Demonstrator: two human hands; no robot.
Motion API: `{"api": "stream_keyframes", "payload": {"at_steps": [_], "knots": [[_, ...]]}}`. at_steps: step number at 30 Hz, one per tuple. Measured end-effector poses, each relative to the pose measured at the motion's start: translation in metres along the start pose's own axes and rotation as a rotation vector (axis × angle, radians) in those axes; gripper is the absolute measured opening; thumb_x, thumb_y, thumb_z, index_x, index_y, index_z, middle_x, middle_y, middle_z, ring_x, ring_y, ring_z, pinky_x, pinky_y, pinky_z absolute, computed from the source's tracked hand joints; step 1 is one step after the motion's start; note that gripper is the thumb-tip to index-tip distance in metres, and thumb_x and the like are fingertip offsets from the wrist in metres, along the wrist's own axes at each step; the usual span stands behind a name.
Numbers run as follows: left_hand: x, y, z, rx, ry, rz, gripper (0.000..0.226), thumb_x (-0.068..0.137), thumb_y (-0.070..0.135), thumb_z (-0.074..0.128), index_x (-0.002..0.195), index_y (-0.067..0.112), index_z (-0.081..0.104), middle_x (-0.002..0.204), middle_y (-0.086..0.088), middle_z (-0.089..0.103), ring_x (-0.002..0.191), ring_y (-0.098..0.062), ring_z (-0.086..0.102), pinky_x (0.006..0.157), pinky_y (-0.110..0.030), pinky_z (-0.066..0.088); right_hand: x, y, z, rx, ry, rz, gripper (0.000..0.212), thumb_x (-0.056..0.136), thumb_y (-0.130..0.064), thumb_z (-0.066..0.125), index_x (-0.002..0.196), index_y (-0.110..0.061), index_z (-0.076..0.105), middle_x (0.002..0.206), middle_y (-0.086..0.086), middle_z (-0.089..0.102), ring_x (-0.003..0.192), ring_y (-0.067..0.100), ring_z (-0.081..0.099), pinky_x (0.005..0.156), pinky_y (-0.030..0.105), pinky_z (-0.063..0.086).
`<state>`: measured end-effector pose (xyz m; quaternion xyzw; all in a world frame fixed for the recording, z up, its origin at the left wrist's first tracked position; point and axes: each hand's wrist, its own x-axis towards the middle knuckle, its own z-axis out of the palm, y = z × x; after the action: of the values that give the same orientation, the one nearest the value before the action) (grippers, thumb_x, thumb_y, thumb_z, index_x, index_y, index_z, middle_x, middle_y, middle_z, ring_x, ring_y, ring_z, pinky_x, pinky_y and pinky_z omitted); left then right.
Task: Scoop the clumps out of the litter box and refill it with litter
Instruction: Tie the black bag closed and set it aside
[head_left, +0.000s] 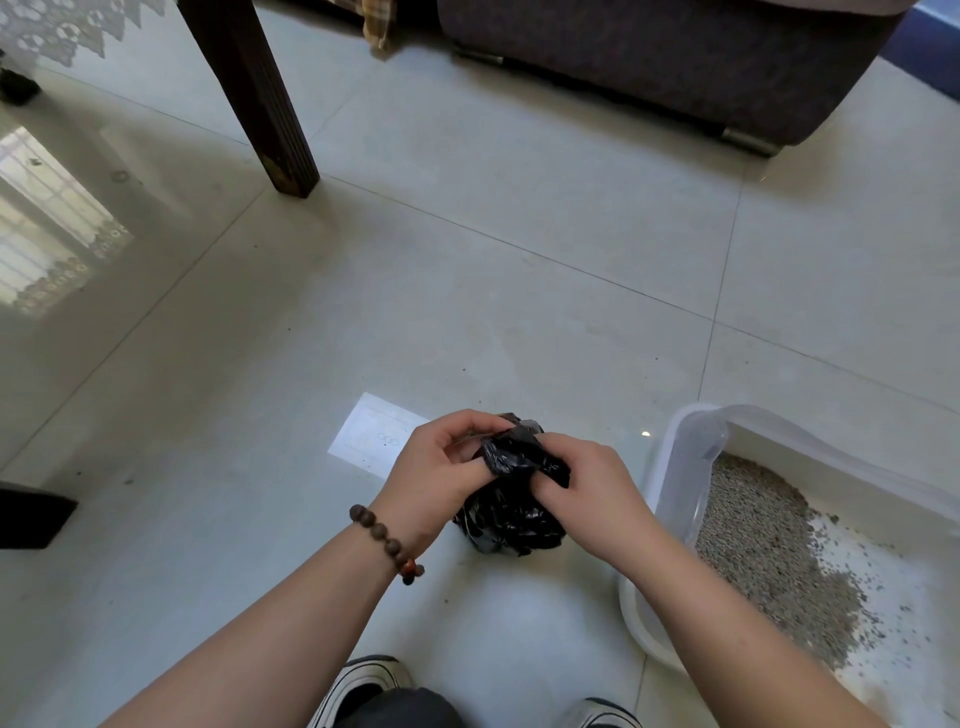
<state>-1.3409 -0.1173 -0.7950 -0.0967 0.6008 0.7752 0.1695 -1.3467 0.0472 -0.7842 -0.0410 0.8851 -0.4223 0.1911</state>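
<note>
Pinching a black plastic bag (511, 512) with fingers of both left hand (436, 467) and right hand (587, 493), litter box (691, 447) beside, no readable writing

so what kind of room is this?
Likely a home living room: tiled floor, a sofa base, a wooden table leg, and a litter box on the floor.

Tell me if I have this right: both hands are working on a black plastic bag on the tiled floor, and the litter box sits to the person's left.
Not quite. The litter box sits to the person's right, as the head view shows. The rest holds: the left hand and right hand are both working on the black plastic bag on the tiled floor.
</note>
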Motion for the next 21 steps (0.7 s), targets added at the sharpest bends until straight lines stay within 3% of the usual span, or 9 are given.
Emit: {"api": "stream_keyframes", "payload": {"at_steps": [2,4,6,8,11,12,16,21], "knots": [[0.000,-0.002,-0.001,-0.056,-0.012,0.010,0.020,0.073,0.004,0.070,0.093,0.003,0.067,0.096,-0.008,0.072,0.094,-0.021,0.068,0.084,-0.032,0.053,-0.004,0.001,0.002,-0.037,-0.046,-0.005,0.015,0.082,-0.017,0.056,0.091,-0.023,0.067,0.074,-0.004,0.067,0.069,0.013,0.059,0.065,0.025,0.045],[0.000,-0.001,0.000,-0.159,-0.028,-0.012,0.020,0.072,0.003,0.067,0.092,-0.001,0.065,0.098,-0.011,0.071,0.095,-0.023,0.067,0.087,-0.032,0.052,-0.007,0.002,0.005,-0.054,-0.085,0.018,0.014,0.079,-0.025,0.054,0.081,-0.014,0.062,0.068,0.000,0.061,0.065,0.014,0.054,0.062,0.028,0.042],[0.000,-0.001,0.000,-0.246,-0.060,-0.041,0.018,0.072,0.002,0.064,0.090,0.000,0.065,0.100,-0.014,0.070,0.094,-0.024,0.066,0.086,-0.032,0.053,-0.008,0.000,0.006,0.184,-0.081,0.110,0.035,0.073,-0.035,0.051,0.075,0.000,0.056,0.067,0.006,0.054,0.066,0.014,0.049,0.063,0.032,0.038],[0.001,0.000,-0.001,-0.262,-0.079,-0.058,0.016,0.074,0.002,0.063,0.090,0.000,0.063,0.100,-0.016,0.069,0.092,-0.024,0.066,0.083,-0.031,0.053,-0.005,-0.001,0.006,0.545,-0.067,0.233,0.044,0.079,-0.040,0.056,0.083,0.003,0.063,0.076,0.006,0.064,0.075,0.014,0.058,0.071,0.032,0.043],[0.001,0.001,-0.002,-0.218,-0.059,-0.051,0.014,0.075,0.006,0.065,0.089,0.003,0.063,0.092,-0.012,0.070,0.086,-0.021,0.066,0.080,-0.029,0.053,-0.001,-0.002,0.008,0.687,-0.004,0.259,0.063,0.078,-0.052,0.065,0.090,0.010,0.061,0.081,0.015,0.064,0.078,0.019,0.059,0.075,0.034,0.043],[0.001,0.003,-0.002,-0.197,-0.042,-0.041,0.014,0.075,0.006,0.069,0.088,0.004,0.063,0.089,-0.009,0.071,0.084,-0.020,0.067,0.078,-0.028,0.053,-0.001,-0.003,0.010,0.698,0.031,0.256,0.061,0.077,-0.048,0.068,0.088,0.011,0.059,0.080,0.016,0.060,0.076,0.019,0.056,0.074,0.035,0.042],[0.000,0.006,-0.002,-0.078,0.061,0.016,0.019,0.073,0.013,0.077,0.084,0.007,0.063,0.088,-0.007,0.072,0.083,-0.016,0.067,0.075,-0.024,0.053,0.004,-0.004,0.012,0.802,0.168,0.274,0.021,0.087,-0.013,0.063,0.077,0.007,0.063,0.075,0.013,0.062,0.071,0.017,0.059,0.067,0.028,0.046],[-0.001,0.002,0.002,-0.271,0.110,-0.024,0.014,0.077,0.011,0.062,0.087,0.003,0.057,0.109,-0.010,0.072,0.099,-0.022,0.069,0.079,-0.026,0.054,0.007,-0.012,0.006,1.209,0.185,0.293,0.012,0.095,-0.004,0.047,0.091,-0.002,0.058,0.086,0.015,0.070,0.077,0.020,0.069,0.068,0.028,0.056]]}}
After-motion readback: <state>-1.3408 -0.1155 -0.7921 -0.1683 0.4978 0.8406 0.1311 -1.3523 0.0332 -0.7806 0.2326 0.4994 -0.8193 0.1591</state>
